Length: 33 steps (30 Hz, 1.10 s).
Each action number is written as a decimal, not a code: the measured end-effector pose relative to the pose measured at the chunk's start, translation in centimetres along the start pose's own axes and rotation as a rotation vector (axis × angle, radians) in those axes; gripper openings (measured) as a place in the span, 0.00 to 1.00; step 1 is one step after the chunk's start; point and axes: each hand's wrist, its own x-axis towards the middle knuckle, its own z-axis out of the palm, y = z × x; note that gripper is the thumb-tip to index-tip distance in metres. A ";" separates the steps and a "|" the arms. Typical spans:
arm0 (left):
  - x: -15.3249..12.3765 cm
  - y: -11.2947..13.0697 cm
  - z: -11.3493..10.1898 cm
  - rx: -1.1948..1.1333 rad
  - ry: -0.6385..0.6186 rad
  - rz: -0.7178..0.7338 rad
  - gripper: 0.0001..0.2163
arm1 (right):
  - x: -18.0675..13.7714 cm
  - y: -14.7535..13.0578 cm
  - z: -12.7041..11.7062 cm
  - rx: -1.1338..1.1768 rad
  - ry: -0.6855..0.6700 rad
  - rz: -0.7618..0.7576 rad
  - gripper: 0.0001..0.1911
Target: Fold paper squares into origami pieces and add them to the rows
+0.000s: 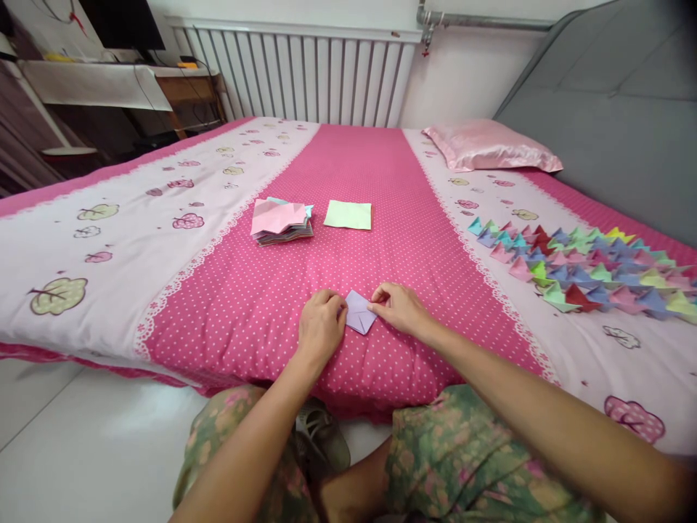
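Note:
A small lavender sheet of origami paper point(359, 314), folded into a diamond-like shape with creases across it, lies on the pink dotted bedspread near the bed's front edge. My left hand point(323, 319) pinches its left corner, fingers curled together. On the opposite side my right hand point(400, 306) holds the right corner between thumb and fingertips. Beyond my hands sits a stack of coloured paper point(280, 218) with a pink sheet on top. Just right of that stack is a pale green sheet point(348, 215), lying flat.
Rows of folded paper boats point(599, 272) in many colours cover the bed's right side. A pink satin pillow point(490, 145) rests near the grey headboard point(610, 109). Behind the bed stands a white radiator point(310, 76), with a desk point(109, 87) at the far left.

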 end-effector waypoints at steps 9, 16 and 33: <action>0.0 0.3 0.6 0.018 0.044 -0.074 0.09 | -0.4 -0.9 0.7 -0.131 0.064 0.021 0.15; 0.2 0.4 0.6 0.017 0.038 -0.113 0.05 | -0.2 -0.4 0.7 -0.113 0.048 0.029 0.08; 0.1 -0.8 0.0 -0.065 -0.013 -0.051 0.13 | 0.0 0.3 0.0 0.022 -0.036 -0.010 0.16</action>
